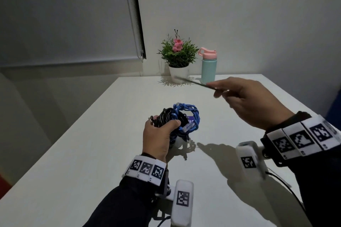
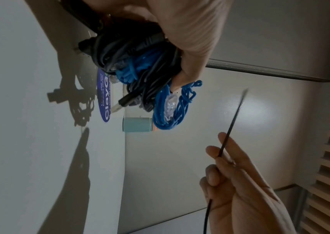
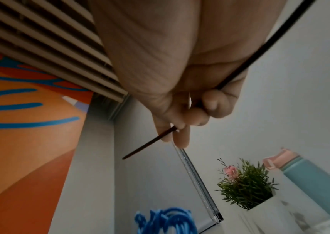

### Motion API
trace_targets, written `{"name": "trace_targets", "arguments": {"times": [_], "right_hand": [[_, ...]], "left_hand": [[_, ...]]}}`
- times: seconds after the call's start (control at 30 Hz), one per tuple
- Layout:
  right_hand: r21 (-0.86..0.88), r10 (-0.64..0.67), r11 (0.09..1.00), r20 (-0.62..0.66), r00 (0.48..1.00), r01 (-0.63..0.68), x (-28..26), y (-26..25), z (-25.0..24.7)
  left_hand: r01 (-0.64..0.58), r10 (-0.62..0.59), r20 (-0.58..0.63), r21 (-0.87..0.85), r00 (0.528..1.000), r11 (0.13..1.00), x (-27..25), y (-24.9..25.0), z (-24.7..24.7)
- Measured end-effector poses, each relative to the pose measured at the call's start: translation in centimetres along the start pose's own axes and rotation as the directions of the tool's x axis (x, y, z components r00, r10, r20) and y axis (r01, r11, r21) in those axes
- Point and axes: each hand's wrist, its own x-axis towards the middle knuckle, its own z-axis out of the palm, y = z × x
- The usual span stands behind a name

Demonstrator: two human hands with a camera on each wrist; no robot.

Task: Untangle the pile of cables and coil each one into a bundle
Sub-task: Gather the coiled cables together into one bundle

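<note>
My left hand [image 1: 162,126] grips a tangled bundle a little above the white table [image 1: 96,153]. The bundle is black cable [image 1: 166,116] wound together with blue cable [image 1: 191,114]. The left wrist view shows the same black cable [image 2: 120,47] and blue cable [image 2: 166,114], with a black USB plug [image 2: 124,101] sticking out. My right hand [image 1: 215,90] is raised to the right of the bundle and pinches a thin, stiff black strand [image 1: 191,82]. It passes through the curled fingers [image 3: 210,104] and ends in a free tip [image 3: 126,157].
A potted plant [image 1: 178,55] and a teal bottle with a pink lid [image 1: 208,66] stand at the table's far edge. A blue sticker [image 2: 104,101] lies on the table under the bundle. A window blind [image 1: 73,14] hangs at back left.
</note>
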Motion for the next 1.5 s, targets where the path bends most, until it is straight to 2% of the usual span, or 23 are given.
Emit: {"name": "trace_targets", "arguments": {"times": [0.1, 0.17, 0.3, 0.5, 0.7, 0.87, 0.97, 1.13, 1.23, 1.3, 1.37, 1.43, 1.5], "right_hand": [[-0.146, -0.039, 0.988, 0.1, 0.994, 0.053, -0.5, -0.1, 0.9], [-0.228, 0.004, 0.973, 0.16, 0.987, 0.033, -0.7, 0.4, 0.9], [-0.161, 0.082, 0.986, 0.22, 0.972, -0.047, -0.9, 0.8, 0.4], [-0.327, 0.121, 0.945, 0.282, 0.952, -0.023, -1.1, 0.5, 0.3], [-0.384, 0.122, 0.923, 0.324, 0.938, 0.013, -1.3, -0.3, 2.5], [-0.323, 0.089, 0.946, 0.265, 0.96, 0.002, -1.6, 0.3, 4.4], [-0.193, 0.104, 0.98, 0.248, 0.963, -0.056, -1.5, 1.0, 4.8], [-0.047, 0.194, 0.981, 0.323, 0.926, -0.189, -1.7, 1.8, 5.5], [-0.05, 0.244, 0.969, 0.36, 0.9, -0.242, -1.8, 2.2, 5.5], [-0.056, 0.241, 0.97, 0.368, 0.898, -0.238, -1.8, 2.5, 5.4], [-0.048, 0.234, 0.971, 0.379, 0.895, -0.233, -1.7, 2.8, 5.3], [-0.049, 0.232, 0.972, 0.38, 0.895, -0.231, -1.7, 3.2, 5.3], [-0.081, 0.229, 0.973, 0.375, 0.899, -0.214, -1.6, 3.5, 5.4]], "left_hand": [[-0.017, 0.017, 0.014, 0.044, 1.0, 0.999, 0.4, -0.3, -0.2], [-0.023, 0.021, 0.027, 0.057, 0.999, 0.998, 0.4, -0.5, -0.3], [-0.029, 0.028, 0.033, 0.044, 0.999, 0.999, 0.5, -0.5, -0.4], [-0.115, 0.109, 0.059, 0.101, 0.992, 0.988, 0.1, -0.7, -0.1], [-0.157, 0.146, 0.087, 0.138, 0.985, 0.978, -0.1, -1.0, 0.2], [-0.165, 0.152, 0.096, 0.143, 0.984, 0.976, 0.1, -1.1, 0.0], [-0.169, 0.152, 0.121, 0.142, 0.981, 0.975, 0.0, -1.0, 0.0], [-0.173, 0.144, 0.205, 0.134, 0.968, 0.976, 0.2, -1.3, -0.2], [-0.139, 0.103, 0.261, 0.123, 0.96, 0.983, 0.0, -1.0, -0.2], [-0.061, 0.035, 0.309, 0.075, 0.95, 0.995, -0.2, -0.5, -0.2], [0.035, -0.03, 0.393, -0.005, 0.919, 0.999, -0.4, -0.2, -0.3], [0.097, -0.074, 0.416, -0.034, 0.906, 0.995, -0.3, -0.2, -0.5], [0.1, -0.079, 0.418, -0.027, 0.905, 0.995, -0.2, -0.4, -0.6]]}}
